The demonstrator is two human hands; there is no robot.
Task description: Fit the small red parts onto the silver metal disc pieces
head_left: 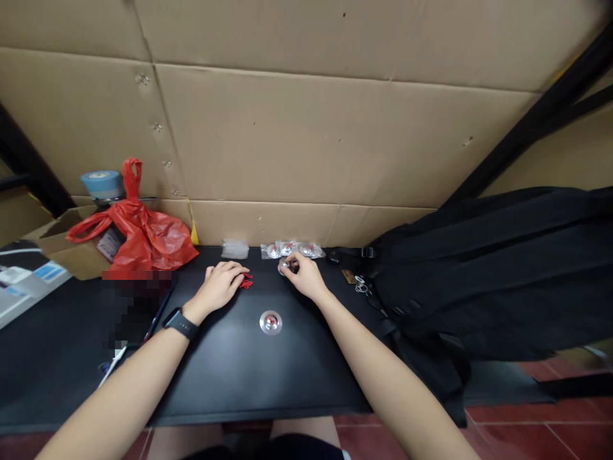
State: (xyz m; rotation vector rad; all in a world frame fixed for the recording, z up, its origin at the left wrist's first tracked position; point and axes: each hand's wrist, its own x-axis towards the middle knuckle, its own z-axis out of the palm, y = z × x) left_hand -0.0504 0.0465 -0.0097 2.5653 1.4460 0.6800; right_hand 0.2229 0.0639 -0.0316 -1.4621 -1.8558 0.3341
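My left hand (221, 285) lies low over the dark tabletop, its fingers stretched out and their tips at some thin red cords (246, 281). Whether a cord is caught under the fingertips is hard to see. Farther right, the fingers of my right hand (302, 276) are closed on a small silvery cymbal (282, 267), partly covered by the thumb and fingers. A second small cymbal (271, 322) rests flat on the table between my forearms, its domed middle shining. Just behind my right hand are several cymbals in clear plastic wrappers (292, 250).
Clear plastic sleeves (235, 249) lie by the cardboard wall (287, 140). At left are a red plastic bag (148, 236), an open cardboard box (71, 246) and a blue-lidded container (103, 184). A black backpack (493, 275) fills the right side, with keys (361, 285) beside it.
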